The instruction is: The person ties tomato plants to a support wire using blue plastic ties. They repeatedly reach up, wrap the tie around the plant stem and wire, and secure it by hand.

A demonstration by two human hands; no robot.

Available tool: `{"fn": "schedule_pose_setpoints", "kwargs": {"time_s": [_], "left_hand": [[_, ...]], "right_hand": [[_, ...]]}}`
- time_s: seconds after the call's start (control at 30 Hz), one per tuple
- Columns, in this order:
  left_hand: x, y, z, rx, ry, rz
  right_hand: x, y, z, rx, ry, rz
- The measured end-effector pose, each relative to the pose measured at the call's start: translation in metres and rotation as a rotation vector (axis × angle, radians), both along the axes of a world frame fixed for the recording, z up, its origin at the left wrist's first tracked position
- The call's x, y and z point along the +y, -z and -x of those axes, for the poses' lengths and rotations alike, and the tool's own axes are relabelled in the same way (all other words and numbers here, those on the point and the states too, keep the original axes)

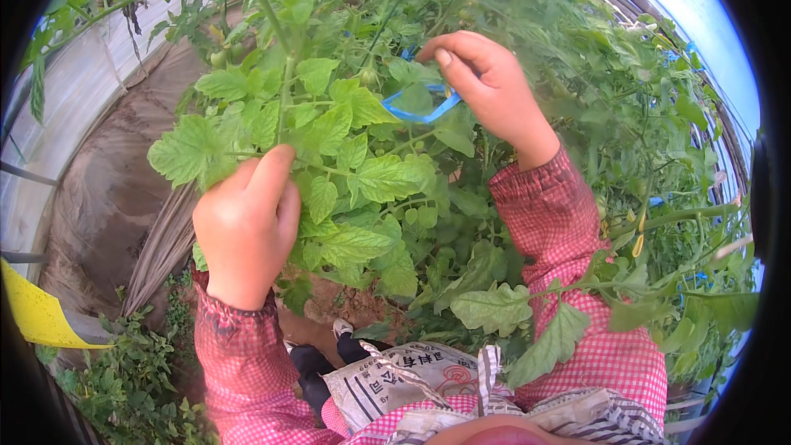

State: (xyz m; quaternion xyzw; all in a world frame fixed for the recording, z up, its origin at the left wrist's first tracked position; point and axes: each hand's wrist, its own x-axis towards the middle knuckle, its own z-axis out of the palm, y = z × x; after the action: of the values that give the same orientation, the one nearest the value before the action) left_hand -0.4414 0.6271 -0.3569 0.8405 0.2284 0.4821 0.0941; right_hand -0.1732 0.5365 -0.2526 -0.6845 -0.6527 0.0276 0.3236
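My left hand (247, 222) closes around the green stem (286, 89) of a tomato plant, low down where leaf stalks branch off. Broad tomato leaves (383, 178) spread to the right of that hand. Higher up on the right, my right hand (488, 83) has its fingers bent, with thumb and forefinger near each other. A blue plastic strip (417, 116) hangs in a loop just below and left of its fingers. Whether the fingertips grip anything is unclear. A small green tomato (368, 77) sits among the foliage between both hands.
Dense tomato vines (593, 93) fill the right side. A leafy branch (556, 334) crosses my right sleeve. A printed woven sack (395, 377) hangs at my waist. Plastic sheeting (93, 198) lines the left, with a yellow sheet (43, 312) below it.
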Motion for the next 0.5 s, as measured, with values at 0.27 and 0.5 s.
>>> {"fn": "schedule_pose_setpoints", "kwargs": {"time_s": [0.27, 0.5], "left_hand": [[-0.004, -0.008, 0.004, 0.01, -0.017, 0.084], [-0.005, -0.009, 0.005, 0.031, -0.037, 0.128]], "right_hand": [[-0.002, -0.007, 0.015, -0.302, -0.033, -0.112], [-0.003, -0.004, 0.004, -0.271, -0.054, -0.198]]}}
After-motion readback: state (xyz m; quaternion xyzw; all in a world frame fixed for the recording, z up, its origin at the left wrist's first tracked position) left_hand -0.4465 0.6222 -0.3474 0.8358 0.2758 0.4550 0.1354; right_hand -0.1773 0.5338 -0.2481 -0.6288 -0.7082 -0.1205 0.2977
